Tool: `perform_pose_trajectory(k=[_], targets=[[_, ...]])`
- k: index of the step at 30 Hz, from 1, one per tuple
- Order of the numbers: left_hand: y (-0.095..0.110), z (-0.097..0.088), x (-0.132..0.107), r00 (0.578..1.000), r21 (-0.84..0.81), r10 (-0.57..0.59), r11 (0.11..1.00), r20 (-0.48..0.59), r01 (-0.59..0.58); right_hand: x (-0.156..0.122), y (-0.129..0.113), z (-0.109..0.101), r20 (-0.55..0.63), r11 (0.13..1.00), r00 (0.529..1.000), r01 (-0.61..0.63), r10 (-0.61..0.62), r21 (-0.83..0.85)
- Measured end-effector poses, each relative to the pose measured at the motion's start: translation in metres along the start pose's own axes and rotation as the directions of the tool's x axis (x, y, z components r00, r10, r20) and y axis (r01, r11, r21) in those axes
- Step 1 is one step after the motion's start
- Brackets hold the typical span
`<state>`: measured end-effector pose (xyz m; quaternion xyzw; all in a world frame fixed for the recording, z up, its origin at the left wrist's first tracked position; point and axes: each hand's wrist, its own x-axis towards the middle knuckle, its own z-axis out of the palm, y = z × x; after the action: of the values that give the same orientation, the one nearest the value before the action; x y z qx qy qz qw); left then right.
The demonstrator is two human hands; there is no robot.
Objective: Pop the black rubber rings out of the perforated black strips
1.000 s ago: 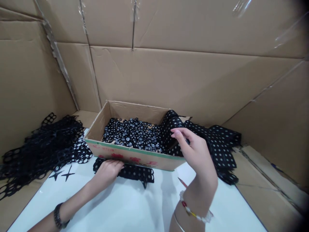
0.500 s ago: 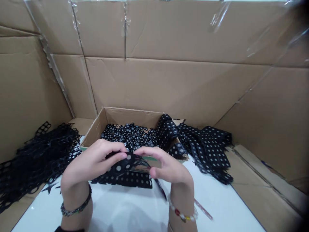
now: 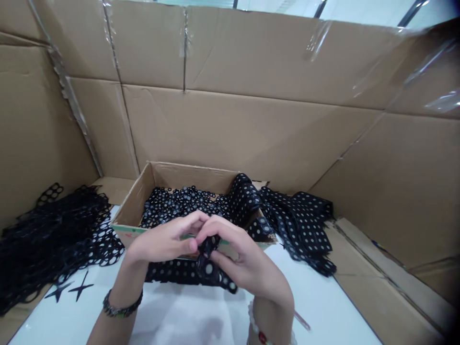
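Between my hands, just in front of the cardboard box, is a bunched black strip with pale round dots [image 3: 208, 268]. My left hand [image 3: 172, 239] pinches its upper left side with thumb and fingers. From the right, my right hand [image 3: 237, 249] curls around the strip, thumb and fingers closed on it. Another dotted black strip [image 3: 172, 271] lies flat on the white table below my hands. The box [image 3: 127, 203] contains many small black rings [image 3: 183, 201]. A folded dotted sheet [image 3: 242, 196] drapes over its right side.
On the left lies a heap of black perforated netting [image 3: 53, 239], with two black star-shaped pieces [image 3: 81, 286] before it. More dotted black strips [image 3: 305, 220] are piled on the right. A thin pinkish stick [image 3: 302, 321] rests by my right wrist. Cardboard walls [image 3: 251, 134] surround the table.
My hands have come together, and the strip that was stretched between them is now bunched and twisted. My right hand has moved left. The view has shifted slightly.
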<state>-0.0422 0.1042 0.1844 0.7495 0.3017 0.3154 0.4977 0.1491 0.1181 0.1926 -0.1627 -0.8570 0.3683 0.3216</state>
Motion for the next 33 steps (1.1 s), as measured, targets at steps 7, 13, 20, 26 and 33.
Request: perform_pose_trajectory(k=[7,13,20,26,33], targets=[[-0.008,0.01,0.008,0.993,-0.066,-0.111,0.992,-0.031,0.108,-0.011,-0.006,-0.005,-0.118,0.999,0.993,0.002,-0.006,-0.039],[-0.001,0.006,0.004,0.999,0.232,0.03,0.972,-0.021,-0.024,-0.015,-0.004,-0.008,-0.156,0.957,0.983,-0.132,0.094,-0.259],[-0.003,0.001,0.003,0.972,0.113,-0.01,0.993,-0.233,0.037,-0.016,0.005,-0.012,-0.411,0.883,0.894,-0.329,0.178,-0.334],[-0.007,0.008,0.009,0.96,0.021,-0.029,0.999,-0.278,0.037,0.004,0.011,0.017,-0.38,0.901,0.869,-0.401,0.316,-0.168],[-0.007,0.012,0.015,0.941,-0.003,0.039,0.999,-0.336,-0.043,0.02,0.024,0.03,-0.396,0.955,0.869,-0.273,0.297,0.118]])
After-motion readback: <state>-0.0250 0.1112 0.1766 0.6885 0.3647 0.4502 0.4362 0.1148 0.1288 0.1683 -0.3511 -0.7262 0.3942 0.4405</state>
